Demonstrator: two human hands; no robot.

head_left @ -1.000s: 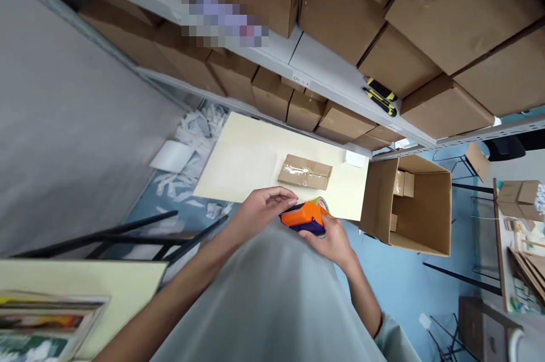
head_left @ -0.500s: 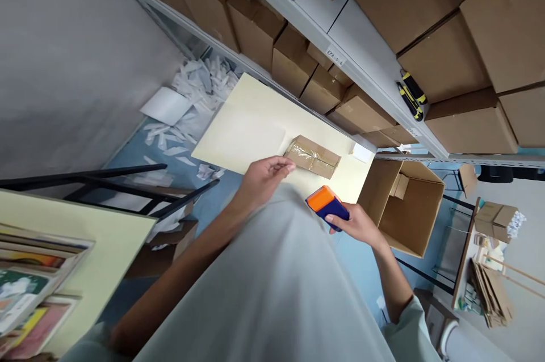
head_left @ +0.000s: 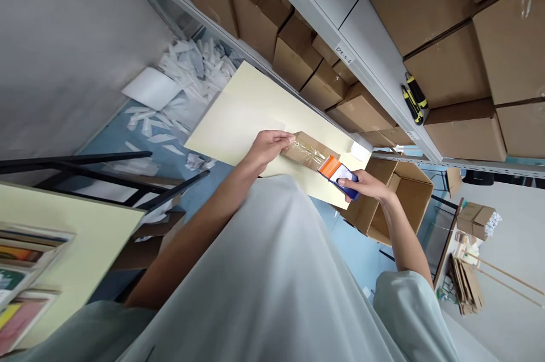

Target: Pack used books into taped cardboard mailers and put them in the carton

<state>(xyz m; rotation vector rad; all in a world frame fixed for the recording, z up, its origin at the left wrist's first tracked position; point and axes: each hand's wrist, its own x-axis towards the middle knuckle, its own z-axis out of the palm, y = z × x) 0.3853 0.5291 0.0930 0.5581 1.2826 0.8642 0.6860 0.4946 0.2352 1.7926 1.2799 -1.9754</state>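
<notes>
A small cardboard box (head_left: 307,148) wrapped with shiny clear tape lies on the pale yellow board (head_left: 242,106). At its left end, my left hand (head_left: 270,148) is closed, with thumb and fingertips pinching the edge. My right hand (head_left: 361,183) grips a flat, box-like orange-and-dark-blue item (head_left: 339,175) with a pale patch in its middle. Its orange end is close against the right front corner of the cardboard box; whether they touch I cannot tell. A white piece of paper (head_left: 361,151) lies at the board's far right corner.
Shelves of brown cartons (head_left: 298,50) run along the back. Two yellow-black cutters (head_left: 412,100) lie on the upper shelf. Right of the board stands an open carton (head_left: 383,197). White paper scraps (head_left: 204,67) cover the floor at left, near a black metal frame (head_left: 106,177).
My right hand has brought the orange-and-blue item up and over to the taped box, turning it to show its pale patch. My left hand has moved up onto the box's left end.
</notes>
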